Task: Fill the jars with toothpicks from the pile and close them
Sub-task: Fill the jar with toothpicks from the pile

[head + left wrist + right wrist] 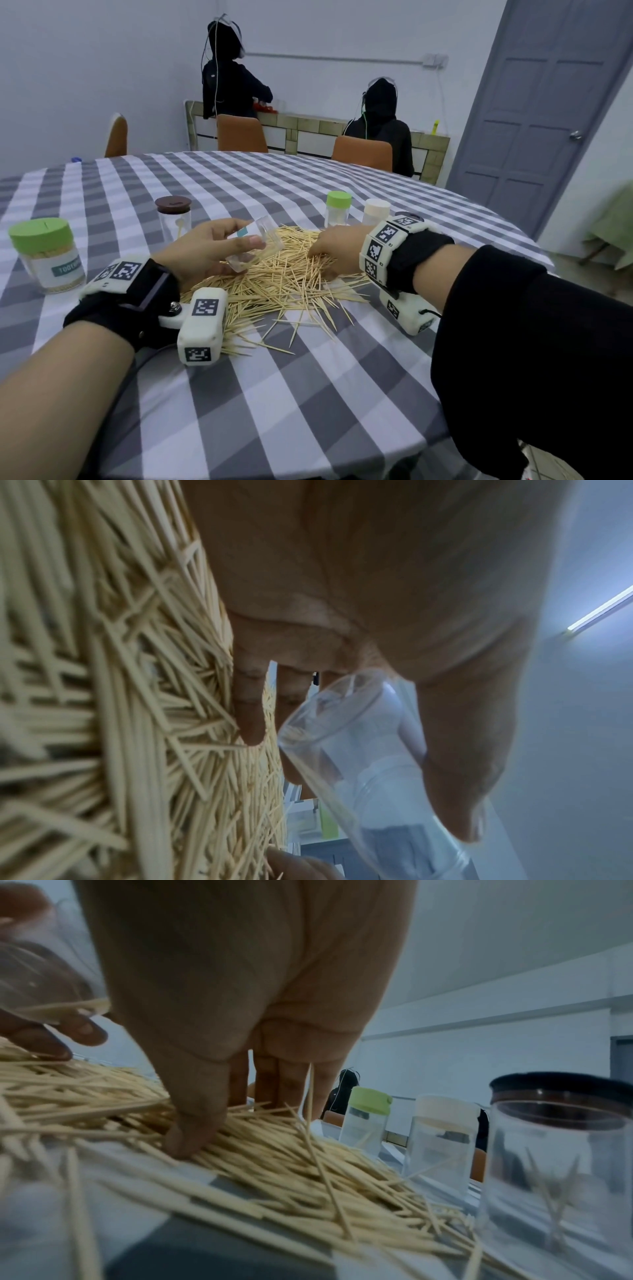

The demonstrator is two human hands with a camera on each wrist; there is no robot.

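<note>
Left hand (202, 248): grips open jar (255, 247), tilted, mouth toward pile (287, 281) near counter (308, 394) centre. Right hand (337, 251): fingers (192, 1134) pressed into toothpicks just right of jar mouth; grasp not discernible.

A grey-and-white checked cloth (239, 394) covers the bench. The toothpicks (291, 281) are pale tan; jar lids are green (38, 231), brown (173, 204) and cream (376, 206)
</note>
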